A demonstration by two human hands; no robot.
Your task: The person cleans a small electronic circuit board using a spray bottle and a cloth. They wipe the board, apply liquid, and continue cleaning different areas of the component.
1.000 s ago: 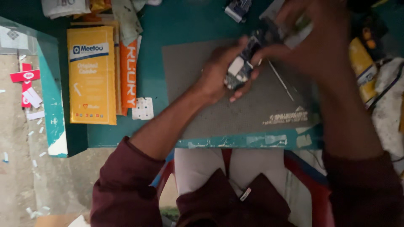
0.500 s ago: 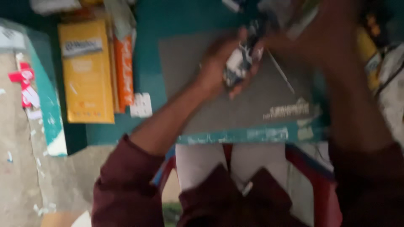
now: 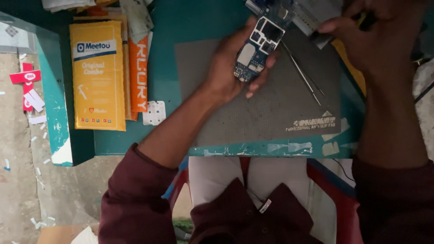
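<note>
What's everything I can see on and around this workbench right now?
circuit board: one, blue, held in the left hand above the mat
mat: one, grey, on the table
tweezers: one pair, metal, lying on the mat
yellow packet: one, left side of the table
orange packet: one, beside the yellow packet
white plate: one, small, near the packets
table: one, teal
left hand: fingers curled around the board
right hand: top right, gripping a dark item, unclear what
</note>
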